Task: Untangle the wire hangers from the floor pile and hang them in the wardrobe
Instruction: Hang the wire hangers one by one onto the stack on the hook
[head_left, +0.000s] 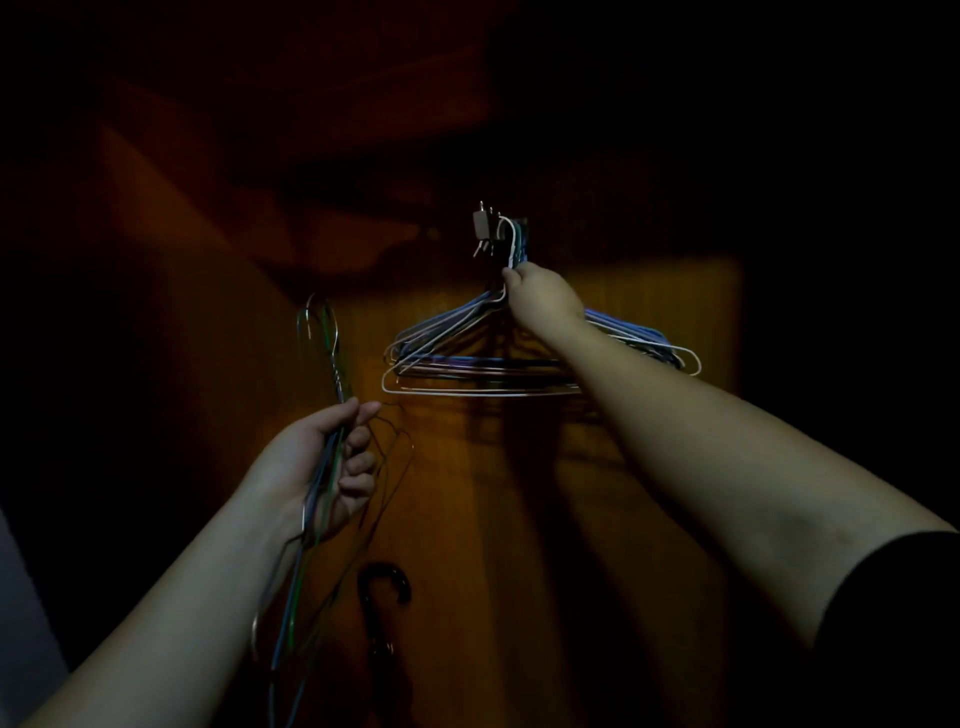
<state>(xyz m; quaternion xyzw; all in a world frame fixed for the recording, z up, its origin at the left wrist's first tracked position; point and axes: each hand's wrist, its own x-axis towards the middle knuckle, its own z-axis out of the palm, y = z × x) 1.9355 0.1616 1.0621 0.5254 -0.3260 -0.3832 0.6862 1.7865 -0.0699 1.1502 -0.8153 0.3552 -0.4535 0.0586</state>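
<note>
You are pinching with your right hand (540, 299) the necks of the hung hangers (483, 358) at the wardrobe's metal hook (493, 234), while your left hand (327, 467) is gripping a waiting bunch of hangers (332, 364), so next, probably, you are lifting one across.

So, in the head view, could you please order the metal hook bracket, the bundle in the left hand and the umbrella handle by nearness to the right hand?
1. Metal hook bracket, just above the right hand.
2. Hanger bundle, to its left, in the left hand.
3. Umbrella handle, far below.
</note>
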